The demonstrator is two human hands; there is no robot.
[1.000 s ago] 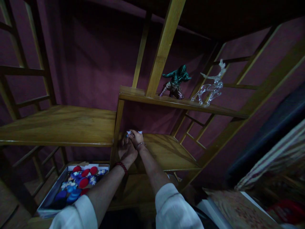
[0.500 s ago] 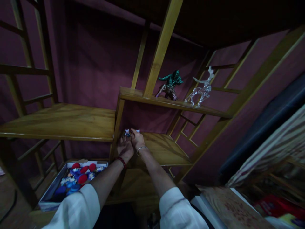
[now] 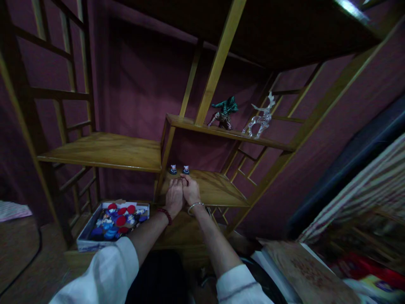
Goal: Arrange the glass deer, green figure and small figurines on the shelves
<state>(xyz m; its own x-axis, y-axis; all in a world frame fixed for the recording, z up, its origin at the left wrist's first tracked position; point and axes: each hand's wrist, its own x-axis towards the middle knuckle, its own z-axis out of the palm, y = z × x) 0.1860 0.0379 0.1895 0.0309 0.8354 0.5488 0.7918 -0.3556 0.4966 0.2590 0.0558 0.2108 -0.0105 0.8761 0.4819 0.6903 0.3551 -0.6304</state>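
Note:
Two small figurines with pale heads and dark bases stand side by side on the lower wooden shelf (image 3: 218, 190): the left figurine (image 3: 173, 169) near the upright post, the right figurine (image 3: 186, 169) a little beside it. Just in front of them my two hands are together, touching. My left hand (image 3: 175, 196), with a dark red bead bracelet at the wrist, has its fingers curled in. My right hand (image 3: 191, 192), wearing a silver bangle, is closed with its fingertips against the left. Whatever lies between the fingers, if anything, is hidden.
Below left is an open box (image 3: 82, 245) of red, blue and white figures. Above the hands, a shelf (image 3: 186, 123) bears a green hooded figure (image 3: 225, 113) and a clear deer (image 3: 261, 118). A higher shelf (image 3: 110, 150) is at left; a cardboard piece (image 3: 303, 270) sits lower right.
Both hands have drawn back from the figurines and come together, so both figurines now show in full. My left hand has gone from spread to curled. The whole view has shifted slightly.

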